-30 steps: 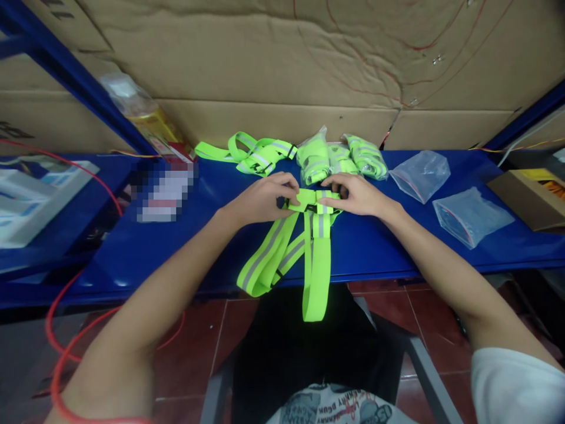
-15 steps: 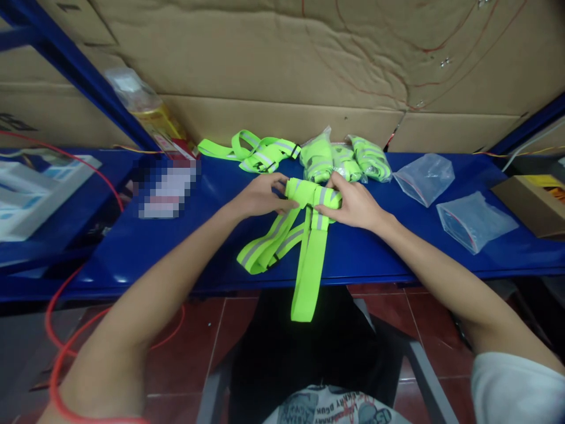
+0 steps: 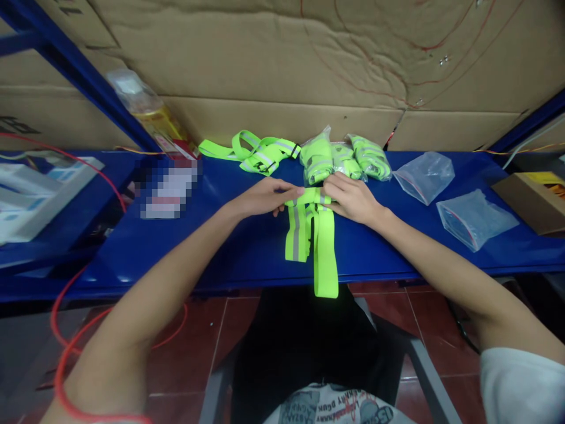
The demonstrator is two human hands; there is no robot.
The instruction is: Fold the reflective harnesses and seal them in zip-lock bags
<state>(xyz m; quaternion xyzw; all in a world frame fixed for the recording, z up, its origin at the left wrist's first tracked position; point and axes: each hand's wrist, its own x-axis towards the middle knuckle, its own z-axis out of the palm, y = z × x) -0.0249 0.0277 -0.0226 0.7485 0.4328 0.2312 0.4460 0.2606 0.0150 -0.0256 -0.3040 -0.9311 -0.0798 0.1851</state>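
Note:
A neon yellow-green reflective strap [image 3: 325, 253] with a grey stripe is bunched between my hands, above the front part of the blue shelf. My left hand [image 3: 270, 196] pinches its upper left end, the thumb lying along the top. At the upper right, my right hand [image 3: 351, 197] has its fingers curled round the folded band. Two loops of the strap hang down toward me, the longer one past the shelf's front edge. Part of the fold is hidden behind my fingers. Beyond my hands lies another loose reflective strap [image 3: 265, 154] with black buckles.
Several clear bags of folded straps [image 3: 368, 158] lie behind my right hand. Further right are two clear zip bags [image 3: 477, 221] and a cardboard box [image 3: 525, 203]. A bottle [image 3: 148, 106] stands at the back left. A red hose [image 3: 59, 377] loops by my left arm.
The strap's hanging loops have swung right and been drawn up, and now hang straighter. My left thumb has moved onto the top of the fold. My right fingers have curled in closer.

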